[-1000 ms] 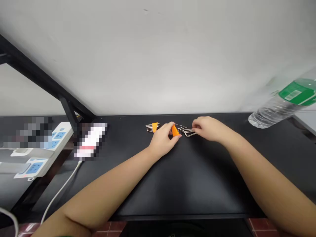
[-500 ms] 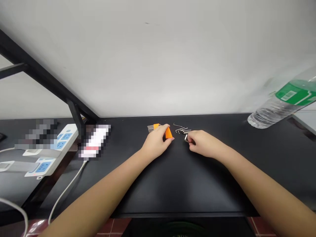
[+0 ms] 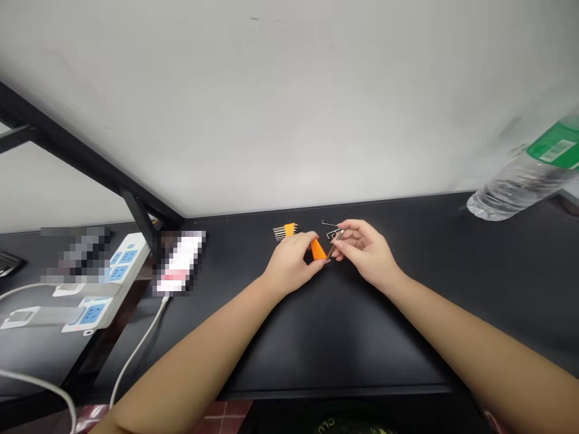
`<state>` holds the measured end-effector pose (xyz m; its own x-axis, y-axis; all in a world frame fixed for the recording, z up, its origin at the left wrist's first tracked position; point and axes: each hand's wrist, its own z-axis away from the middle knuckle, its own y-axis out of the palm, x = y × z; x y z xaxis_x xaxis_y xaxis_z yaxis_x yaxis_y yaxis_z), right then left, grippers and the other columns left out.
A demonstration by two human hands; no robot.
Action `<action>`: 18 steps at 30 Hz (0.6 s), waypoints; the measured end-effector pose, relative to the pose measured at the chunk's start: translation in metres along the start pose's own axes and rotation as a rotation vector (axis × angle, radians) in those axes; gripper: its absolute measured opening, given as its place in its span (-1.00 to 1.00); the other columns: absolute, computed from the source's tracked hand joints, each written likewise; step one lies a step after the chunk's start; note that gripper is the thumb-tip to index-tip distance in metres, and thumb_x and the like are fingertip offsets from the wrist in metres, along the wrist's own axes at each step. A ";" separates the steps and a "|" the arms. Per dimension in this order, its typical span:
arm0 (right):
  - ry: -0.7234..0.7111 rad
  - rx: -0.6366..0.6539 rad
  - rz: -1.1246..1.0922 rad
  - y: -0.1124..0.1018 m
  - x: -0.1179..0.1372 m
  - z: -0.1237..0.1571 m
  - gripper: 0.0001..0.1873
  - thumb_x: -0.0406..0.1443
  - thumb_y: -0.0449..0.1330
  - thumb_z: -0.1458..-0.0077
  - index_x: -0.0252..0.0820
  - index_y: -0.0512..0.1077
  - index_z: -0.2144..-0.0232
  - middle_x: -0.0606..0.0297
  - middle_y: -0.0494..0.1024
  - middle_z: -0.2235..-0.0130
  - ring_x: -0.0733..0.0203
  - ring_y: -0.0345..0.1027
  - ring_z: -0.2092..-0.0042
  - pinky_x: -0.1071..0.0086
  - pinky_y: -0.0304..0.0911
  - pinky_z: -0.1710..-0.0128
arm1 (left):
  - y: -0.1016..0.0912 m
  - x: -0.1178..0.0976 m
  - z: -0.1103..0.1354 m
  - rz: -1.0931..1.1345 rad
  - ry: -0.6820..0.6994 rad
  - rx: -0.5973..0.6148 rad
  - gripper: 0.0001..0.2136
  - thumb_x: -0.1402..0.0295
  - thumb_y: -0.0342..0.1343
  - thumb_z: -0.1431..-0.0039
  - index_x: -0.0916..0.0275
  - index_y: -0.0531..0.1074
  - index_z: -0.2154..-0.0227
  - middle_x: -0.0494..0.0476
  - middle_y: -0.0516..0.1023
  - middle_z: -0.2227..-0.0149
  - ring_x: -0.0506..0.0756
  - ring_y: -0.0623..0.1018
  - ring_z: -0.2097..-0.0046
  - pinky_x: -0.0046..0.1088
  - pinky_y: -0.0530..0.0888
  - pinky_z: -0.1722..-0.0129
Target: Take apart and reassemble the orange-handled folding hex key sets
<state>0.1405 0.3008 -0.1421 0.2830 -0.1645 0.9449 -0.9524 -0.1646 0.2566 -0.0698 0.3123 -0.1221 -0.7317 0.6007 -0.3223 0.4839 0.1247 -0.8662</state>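
My left hand (image 3: 294, 260) is closed on an orange hex key holder (image 3: 318, 249), pinched between thumb and fingers. In my right hand (image 3: 366, 250) a metal hex key (image 3: 335, 243) is gripped between thumb and fingers, its lower end close beside the holder; whether they touch I cannot tell. Just past my left hand lies a second orange holder (image 3: 290, 229) with several hex keys set in it. Loose L-shaped hex keys (image 3: 332, 234) lie on the black table between and behind my hands, partly covered by my right fingers.
On the left stand a white power strip (image 3: 118, 274) with plugs and a blurred-out phone (image 3: 183, 262) on a white cable (image 3: 141, 337). A black metal frame (image 3: 81, 163) rises there. A large water bottle (image 3: 511, 187) with a green label is at the right, near the wall.
My right hand has lifted the hex key from beside the loose pile and turned it up toward the orange holder. My left hand still grips the holder. The camera view has tilted slightly.
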 end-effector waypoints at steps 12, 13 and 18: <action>-0.120 -0.099 0.027 0.003 -0.010 0.004 -0.62 -0.13 0.42 -0.13 -0.08 0.42 0.07 0.27 0.62 0.22 0.18 0.59 0.28 0.24 0.55 0.27 | 0.006 0.003 0.002 -0.014 0.007 -0.104 -0.55 0.18 0.36 -0.14 0.23 0.44 -0.04 0.17 0.66 0.11 0.15 0.67 0.16 -0.26 0.60 0.08; -0.124 -0.098 0.030 0.003 -0.011 0.004 -0.63 -0.14 0.41 -0.14 -0.07 0.43 0.07 0.27 0.62 0.22 0.17 0.59 0.28 0.24 0.56 0.27 | 0.006 0.003 0.002 -0.019 0.001 -0.109 -0.54 0.18 0.36 -0.14 0.23 0.44 -0.04 0.16 0.66 0.11 0.15 0.67 0.16 -0.26 0.60 0.08; -0.183 -0.084 0.207 -0.001 -0.011 0.008 -0.75 -0.18 0.35 -0.21 -0.07 0.47 0.09 0.25 0.65 0.20 0.14 0.62 0.25 0.19 0.56 0.20 | 0.006 0.005 0.002 -0.034 -0.043 -0.156 -0.52 0.20 0.40 -0.09 0.23 0.45 -0.03 0.14 0.67 0.13 0.15 0.68 0.18 -0.26 0.61 0.08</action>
<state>0.1393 0.2953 -0.1547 0.0897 -0.3600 0.9286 -0.9960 -0.0290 0.0849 -0.0712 0.3148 -0.1298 -0.7674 0.5598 -0.3125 0.5244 0.2678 -0.8082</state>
